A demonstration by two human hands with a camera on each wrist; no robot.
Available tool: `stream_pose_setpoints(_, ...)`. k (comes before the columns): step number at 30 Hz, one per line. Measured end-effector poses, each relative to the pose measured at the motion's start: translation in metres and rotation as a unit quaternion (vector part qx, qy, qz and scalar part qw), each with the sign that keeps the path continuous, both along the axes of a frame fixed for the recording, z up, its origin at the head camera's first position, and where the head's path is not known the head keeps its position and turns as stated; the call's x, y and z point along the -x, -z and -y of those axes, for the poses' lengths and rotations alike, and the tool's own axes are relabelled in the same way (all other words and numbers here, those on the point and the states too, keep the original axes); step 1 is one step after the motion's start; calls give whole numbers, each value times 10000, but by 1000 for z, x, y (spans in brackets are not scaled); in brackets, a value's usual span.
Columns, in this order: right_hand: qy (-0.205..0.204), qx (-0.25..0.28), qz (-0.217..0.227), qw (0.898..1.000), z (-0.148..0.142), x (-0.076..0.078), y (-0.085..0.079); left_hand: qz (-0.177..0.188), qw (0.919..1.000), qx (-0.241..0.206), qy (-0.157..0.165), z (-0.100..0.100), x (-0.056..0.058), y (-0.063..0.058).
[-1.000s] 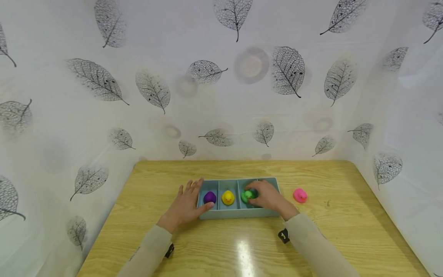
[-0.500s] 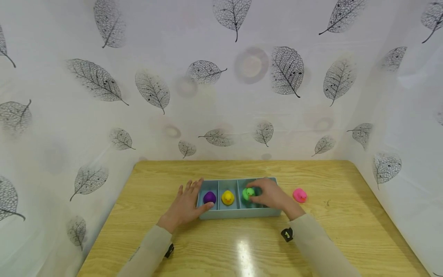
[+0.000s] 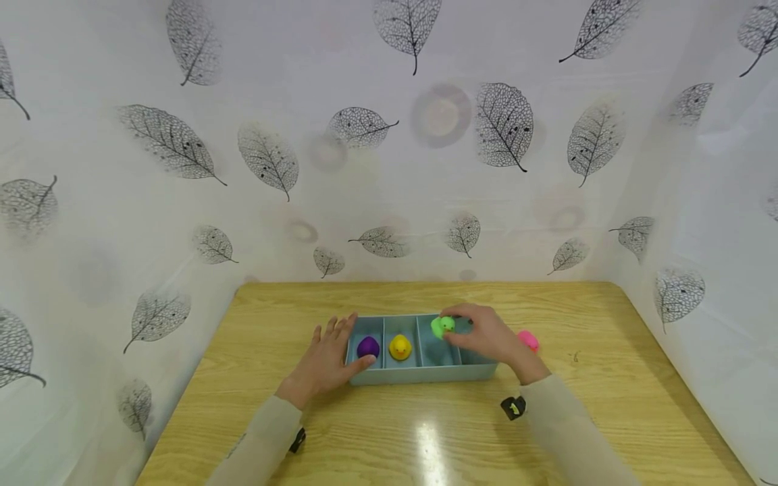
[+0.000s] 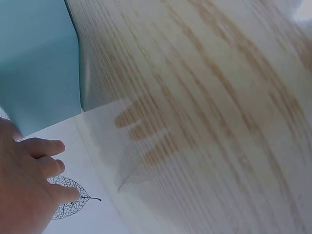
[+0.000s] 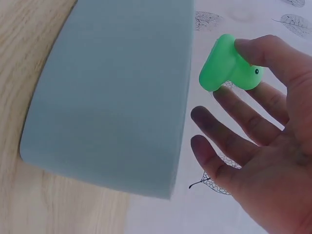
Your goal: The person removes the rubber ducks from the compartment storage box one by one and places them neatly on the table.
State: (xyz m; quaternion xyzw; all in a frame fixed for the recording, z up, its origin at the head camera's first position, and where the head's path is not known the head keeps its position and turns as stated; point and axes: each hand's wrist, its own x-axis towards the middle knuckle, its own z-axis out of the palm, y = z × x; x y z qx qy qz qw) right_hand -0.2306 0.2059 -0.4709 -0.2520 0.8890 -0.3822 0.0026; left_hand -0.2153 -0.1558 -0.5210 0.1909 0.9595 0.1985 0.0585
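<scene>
My right hand [image 3: 491, 335] pinches a green rubber duck [image 3: 442, 327] between thumb and fingertips. In the right wrist view the green duck [image 5: 225, 66] is above the rim of a blue-grey divided box [image 5: 109, 97], with the other fingers spread below. My left hand [image 3: 325, 358] rests at the box's left end, fingers spread and straight, thumb across the front left corner. A purple rubber duck [image 3: 367, 347] sits in the leftmost compartment and a yellow rubber duck [image 3: 400, 347] in the one beside it. The left wrist view shows the left fingers [image 4: 48, 165] beside the box's wall [image 4: 41, 73].
A pink rubber duck [image 3: 528, 340] lies on the wooden table [image 3: 292, 300] right of the box, partly hidden by my right wrist. White sheets with a leaf print [image 3: 389, 182] stand behind the table and on both sides.
My right hand has lifted the green duck up from the floor of its compartment and moved slightly right, now partly covering the pink duck. The left hand has stayed still.
</scene>
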Motion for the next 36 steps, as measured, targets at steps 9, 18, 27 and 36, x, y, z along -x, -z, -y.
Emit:
stream_pose_setpoints(9, 58, 262, -215, 9994, -10, 0, -4, -8, 10000, -28, -15, 0, 0, 1)
stream_pose_setpoints(18, 429, 410, 49, 9982, -25, -1, -3, -18, 10000, -81, 15, 0, 0, -1)
stream_pose_setpoints(27, 559, 510, -42, 9971, -45, -5, -3, -17, 9999, -93, 42, 1, 0, 1)
stream_pose_setpoints(36, 821, 500, -259, 9950, -65, -9, -4, -56, 9999, -109, 52, 1, 0, 2)
